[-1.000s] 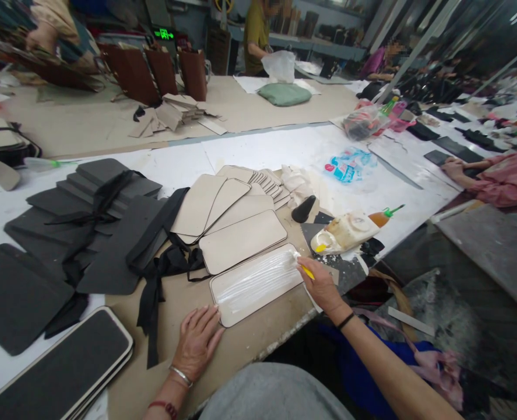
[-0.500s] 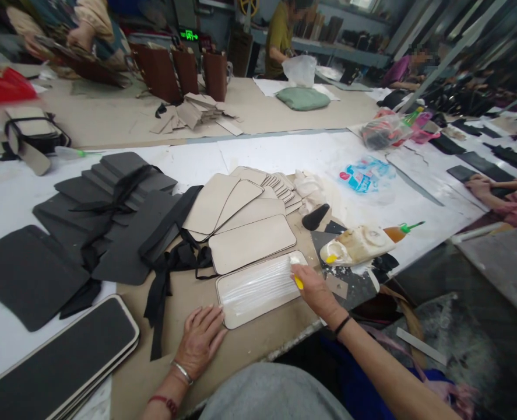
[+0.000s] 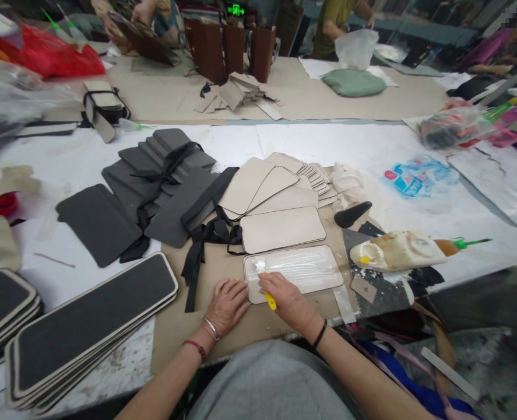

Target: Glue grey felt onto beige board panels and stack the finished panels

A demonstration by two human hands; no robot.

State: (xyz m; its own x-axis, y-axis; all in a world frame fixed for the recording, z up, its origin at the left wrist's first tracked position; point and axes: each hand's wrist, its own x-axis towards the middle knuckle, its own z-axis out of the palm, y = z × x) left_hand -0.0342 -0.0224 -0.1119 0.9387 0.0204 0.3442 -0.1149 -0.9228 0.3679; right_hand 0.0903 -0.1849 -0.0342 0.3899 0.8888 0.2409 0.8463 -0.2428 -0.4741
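A rounded cream panel lies on the brown board in front of me, streaked with wet white glue. My right hand is closed round a glue brush with a yellow handle; its white bristles touch the panel's left part. My left hand lies flat, fingertips at the panel's left edge. Just behind are another cream panel and a fanned pile of cream panels. A glue-crusted cut-open bottle lies to the right, with white glue at its mouth.
Dark grey pieces and black straps lie to the left. Long black panels with cream rims are stacked front left. A black-handled tool and a printed plastic bag are on the right. Co-workers stand behind the far table.
My right hand has swept the brush leftward across the panel, from its right end to its left part. My left hand stays at the left edge. The camera view has turned left.
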